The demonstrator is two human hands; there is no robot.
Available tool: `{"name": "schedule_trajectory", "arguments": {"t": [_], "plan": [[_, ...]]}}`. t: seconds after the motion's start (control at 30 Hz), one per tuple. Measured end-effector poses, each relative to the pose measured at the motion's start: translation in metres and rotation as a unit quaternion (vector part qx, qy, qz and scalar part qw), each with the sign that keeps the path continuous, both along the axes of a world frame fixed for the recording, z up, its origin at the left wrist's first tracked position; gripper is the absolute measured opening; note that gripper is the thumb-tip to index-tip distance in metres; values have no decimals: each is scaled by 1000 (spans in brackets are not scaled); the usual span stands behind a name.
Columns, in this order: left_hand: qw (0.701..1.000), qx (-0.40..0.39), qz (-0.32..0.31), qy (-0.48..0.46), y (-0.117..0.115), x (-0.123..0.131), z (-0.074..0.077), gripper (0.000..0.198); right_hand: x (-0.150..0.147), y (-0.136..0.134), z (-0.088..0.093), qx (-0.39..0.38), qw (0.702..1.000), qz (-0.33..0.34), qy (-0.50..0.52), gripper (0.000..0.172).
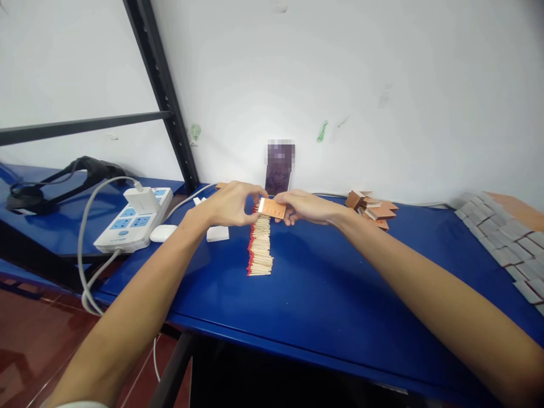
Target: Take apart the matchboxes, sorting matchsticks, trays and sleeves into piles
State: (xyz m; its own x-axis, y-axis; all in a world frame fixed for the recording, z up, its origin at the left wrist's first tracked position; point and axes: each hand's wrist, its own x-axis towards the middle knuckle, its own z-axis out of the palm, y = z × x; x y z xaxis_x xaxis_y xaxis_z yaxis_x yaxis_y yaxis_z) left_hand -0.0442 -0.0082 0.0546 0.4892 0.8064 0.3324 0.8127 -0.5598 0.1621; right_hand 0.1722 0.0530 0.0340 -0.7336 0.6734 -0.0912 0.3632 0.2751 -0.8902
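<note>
Pinching flat orange cardboard matchbox (272, 208) btwn left hand (232, 204) & right hand (304, 207), above red-tipped wooden matches (260, 246).

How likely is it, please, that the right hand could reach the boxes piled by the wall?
Probably yes: the piled boxes lie just beside the right hand, only bare table between, though it holds an orange box.

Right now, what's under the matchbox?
Matches with red tips lie in a row on the table beneath the matchbox. The left hand and right hand holding it cover the row's far end.
</note>
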Motion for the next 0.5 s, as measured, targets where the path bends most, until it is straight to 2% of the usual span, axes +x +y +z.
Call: {"name": "schedule_trajectory", "arguments": {"t": [0.13,0.23,0.3,0.37,0.43,0.5], "plan": [[999,17,5,29,5,-3,-2,41,-5,2,-5,4,1000,3,-10,32],[999,8,4,38,7,-5,-3,36,-4,-4,1,104,993,-19,-47,30],[999,-1,10,31,7,-7,-3,35,-2,-10,5,214,973,-29,-85,31],[1000,-12,13,13,6,-9,-2,37,-1,-14,8,318,940,-22,-120,40],[1000,-26,13,4,7,-11,-3,39,-1,-15,7,387,909,-9,-154,42],[999,-39,8,12,9,-13,-4,43,-2,-13,3,424,888,1,-178,40]]}}
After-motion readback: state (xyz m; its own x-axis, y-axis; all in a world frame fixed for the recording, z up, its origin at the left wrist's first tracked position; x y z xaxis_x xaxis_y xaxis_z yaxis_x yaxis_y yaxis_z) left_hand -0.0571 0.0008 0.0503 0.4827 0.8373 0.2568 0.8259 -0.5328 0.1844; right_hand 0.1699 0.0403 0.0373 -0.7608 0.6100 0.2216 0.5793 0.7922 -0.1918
